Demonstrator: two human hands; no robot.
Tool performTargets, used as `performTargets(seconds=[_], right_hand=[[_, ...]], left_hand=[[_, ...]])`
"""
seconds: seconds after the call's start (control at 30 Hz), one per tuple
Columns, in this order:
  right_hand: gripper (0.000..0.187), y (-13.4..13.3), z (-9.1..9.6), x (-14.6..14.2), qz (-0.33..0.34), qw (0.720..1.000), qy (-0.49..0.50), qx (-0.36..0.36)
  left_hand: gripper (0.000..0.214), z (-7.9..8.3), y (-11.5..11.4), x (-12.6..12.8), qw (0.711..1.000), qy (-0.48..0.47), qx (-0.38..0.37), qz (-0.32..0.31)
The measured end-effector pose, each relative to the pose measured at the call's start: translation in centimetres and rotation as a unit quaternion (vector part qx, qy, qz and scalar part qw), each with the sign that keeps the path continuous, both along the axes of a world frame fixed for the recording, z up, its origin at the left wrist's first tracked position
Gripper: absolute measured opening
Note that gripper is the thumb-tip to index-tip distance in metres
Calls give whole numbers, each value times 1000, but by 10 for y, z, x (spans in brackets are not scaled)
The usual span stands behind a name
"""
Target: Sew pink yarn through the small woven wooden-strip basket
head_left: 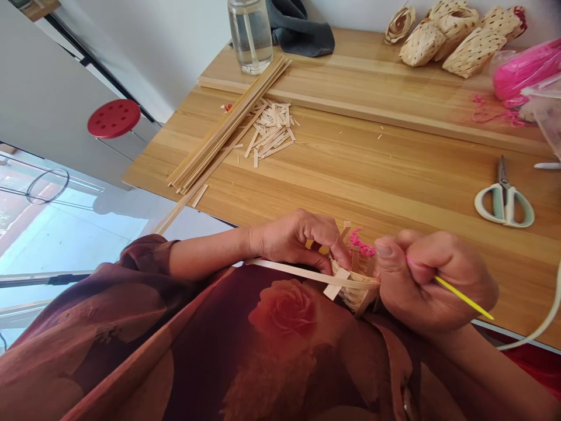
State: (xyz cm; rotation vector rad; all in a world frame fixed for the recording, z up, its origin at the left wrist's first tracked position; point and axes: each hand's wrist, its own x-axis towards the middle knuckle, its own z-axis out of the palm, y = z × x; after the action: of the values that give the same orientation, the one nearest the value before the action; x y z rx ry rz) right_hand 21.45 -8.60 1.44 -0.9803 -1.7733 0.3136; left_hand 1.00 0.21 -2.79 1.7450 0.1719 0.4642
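Note:
A small woven basket [356, 297] of pale wooden strips is held close to my body at the table's front edge. My left hand [302, 241] grips its left side, fingers curled over the rim. One long strip [298, 270] runs from the basket out to the left below that hand. Pink yarn [360, 244] lies at the basket's far side and stretches to my right hand [433, 275]. That hand is closed around a thin yellow needle-like stick [465, 298], whose pointed end sticks out to the lower right. The fingertips hide part of the basket's right side.
Scissors [504, 202] lie on the right of the wooden table [377, 169]. Long strips [232, 128] and a pile of offcuts [272, 131] are at left, near a water jar [250, 38]. Woven pieces [456, 38] and bagged pink yarn [528, 70] sit at the back right.

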Motion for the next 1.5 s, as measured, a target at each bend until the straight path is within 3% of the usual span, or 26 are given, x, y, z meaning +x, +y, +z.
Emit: performTargets(seconds=[0.17,0.5,0.67,0.9,1.17,1.5], right_hand=[[46,-2,-3,-2,-34,999,25,11],[46,-4,-11,4,-13,992,120,-24],[46,-2,-18,12,-34,985,154,-63],[47,4,-31,17,-63,974,194,-99],[47,1,-30,18,-40,971,218,-89],[48,2,-38,20,-41,959,259,-108]], left_hand=[[19,8,0,2,1000,15,-18,-13],[14,25,-6,10,997,72,-20,-31],[14,23,-2,17,998,57,-8,-27],[27,14,0,22,989,68,-123,-36],[33,25,2,14,990,77,-106,-52],[14,31,-19,20,992,79,-89,46]])
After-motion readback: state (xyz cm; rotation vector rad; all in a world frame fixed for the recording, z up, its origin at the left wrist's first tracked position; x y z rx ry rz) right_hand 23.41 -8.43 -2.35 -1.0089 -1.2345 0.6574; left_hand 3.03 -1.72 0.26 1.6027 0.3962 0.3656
